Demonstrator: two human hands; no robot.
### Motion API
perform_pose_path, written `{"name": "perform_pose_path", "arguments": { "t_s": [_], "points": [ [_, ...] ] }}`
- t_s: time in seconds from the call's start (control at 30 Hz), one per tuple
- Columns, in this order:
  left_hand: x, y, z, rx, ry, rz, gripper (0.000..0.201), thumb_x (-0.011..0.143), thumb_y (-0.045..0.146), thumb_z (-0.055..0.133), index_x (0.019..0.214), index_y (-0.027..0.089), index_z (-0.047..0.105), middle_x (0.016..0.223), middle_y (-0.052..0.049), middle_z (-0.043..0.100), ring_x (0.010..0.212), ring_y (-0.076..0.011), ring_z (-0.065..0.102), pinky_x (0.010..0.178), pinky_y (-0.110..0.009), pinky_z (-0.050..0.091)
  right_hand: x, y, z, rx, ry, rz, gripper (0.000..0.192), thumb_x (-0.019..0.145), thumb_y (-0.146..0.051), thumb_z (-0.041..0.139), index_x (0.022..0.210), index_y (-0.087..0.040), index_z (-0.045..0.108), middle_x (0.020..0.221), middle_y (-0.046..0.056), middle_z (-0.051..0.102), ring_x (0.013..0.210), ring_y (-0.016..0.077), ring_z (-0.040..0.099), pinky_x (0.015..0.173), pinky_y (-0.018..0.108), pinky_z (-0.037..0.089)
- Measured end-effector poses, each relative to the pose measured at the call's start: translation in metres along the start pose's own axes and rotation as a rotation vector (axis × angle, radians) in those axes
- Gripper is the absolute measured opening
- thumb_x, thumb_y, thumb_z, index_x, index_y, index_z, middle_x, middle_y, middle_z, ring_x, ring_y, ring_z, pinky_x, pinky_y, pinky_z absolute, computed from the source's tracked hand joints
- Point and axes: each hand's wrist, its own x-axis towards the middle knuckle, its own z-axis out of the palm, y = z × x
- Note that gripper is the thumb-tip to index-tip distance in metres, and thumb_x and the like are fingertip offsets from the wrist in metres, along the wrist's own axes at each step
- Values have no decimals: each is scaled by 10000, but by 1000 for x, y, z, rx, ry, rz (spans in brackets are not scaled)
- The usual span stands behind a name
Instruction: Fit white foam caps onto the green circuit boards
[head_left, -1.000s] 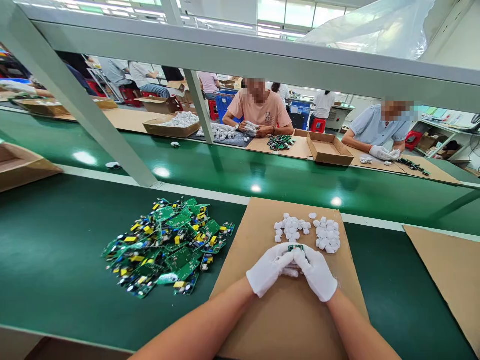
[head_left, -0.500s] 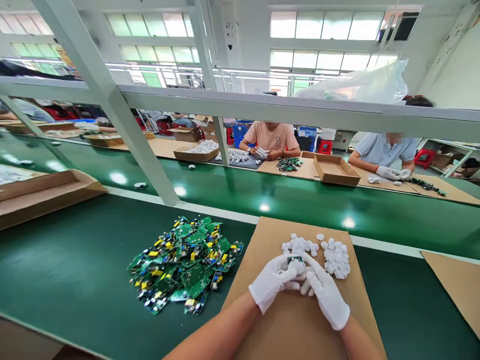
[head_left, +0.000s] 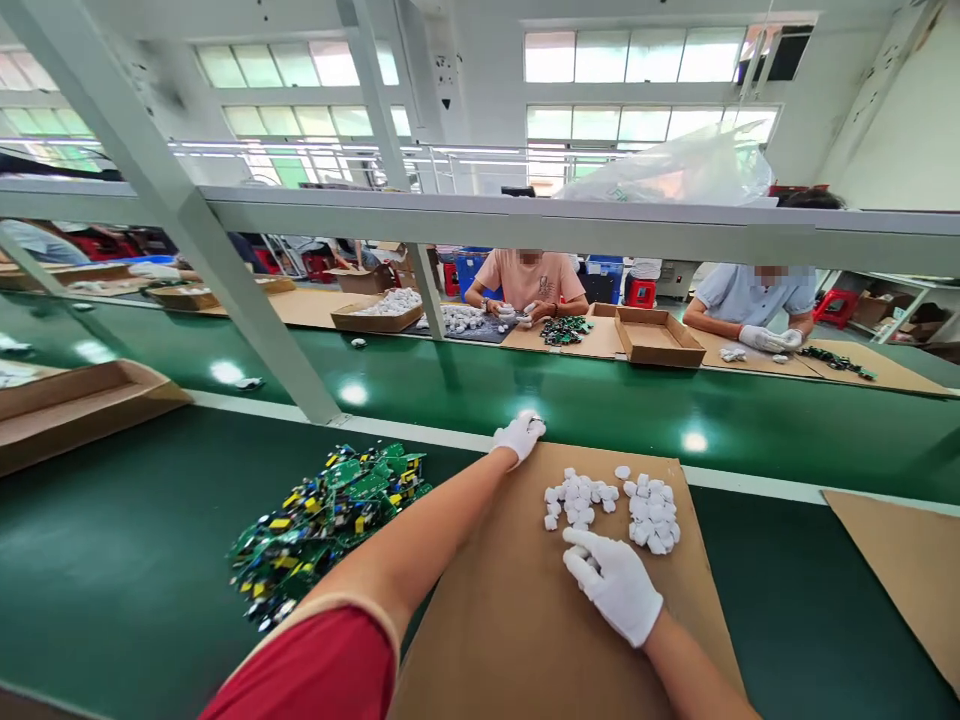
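My left hand [head_left: 520,437], in a white glove, is stretched far forward to the edge of the green belt [head_left: 480,400]. Its fingers are closed around something small at the fingertips, mostly hidden. Low over the cardboard sheet [head_left: 517,620] is my gloved right hand [head_left: 613,585], thumb and forefinger apart, the other fingers partly curled; I make out no object in it. Just beyond it lie two groups of small white plastic pieces, a loose left group [head_left: 579,497] and a tighter right group [head_left: 653,513]. One single white piece [head_left: 622,472] sits between them.
Left of the cardboard, partly behind my left arm, is a heap of green circuit boards [head_left: 330,510]. A metal post [head_left: 247,310] and a shelf beam [head_left: 480,215] cross the view. Two co-workers [head_left: 529,285] sit across the belt. A cardboard tray [head_left: 82,400] stands far left.
Both hands were together around a white piece with a small circuit board. They have separated: my left hand has reached forward to the belt, my right stays over the cardboard.
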Motion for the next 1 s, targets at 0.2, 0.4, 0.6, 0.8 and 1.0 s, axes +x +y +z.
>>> {"name": "perform_pose_path", "arguments": {
  "t_s": [0.2,0.4,0.6,0.8,1.0],
  "points": [
    [-12,10,15,110,8,125,591,849,350,392,1397,184,247,1501,-129,109,1370,-315,15,1058,-550,43,0,3,0,-8,15,-37,276,795,-229,469,965,-233,686,554,-26,627,503,119,547,552,208,409],
    [-69,12,36,51,-337,429,344,853,344,397,1122,282,602,1335,-24,483,1306,-260,300,1076,-478,171,0,8,-2,114,119,-81,277,787,-224,499,999,-213,677,614,-19,659,512,113,566,574,213,448],
    [-107,5,24,-168,-417,451,441,891,353,267,1229,193,502,1161,-107,599,863,-184,638,813,-372,506,8,20,-3,89,406,-122,392,814,-191,455,1193,-174,553,1074,81,642,904,193,614,815,319,496],
    [-123,-15,22,-533,-237,217,390,810,342,456,1138,153,548,1017,-106,648,751,-186,653,743,-389,530,7,22,3,-53,246,-221,490,766,-110,484,1243,-224,491,1230,64,552,1148,223,489,992,396,385],
    [-137,-21,16,-555,-251,189,401,756,312,538,1129,166,559,979,-85,675,919,-222,632,907,-436,448,2,17,-3,-116,259,-63,284,778,-205,532,1056,-222,584,847,24,640,723,177,602,683,304,482]
  ]
}}
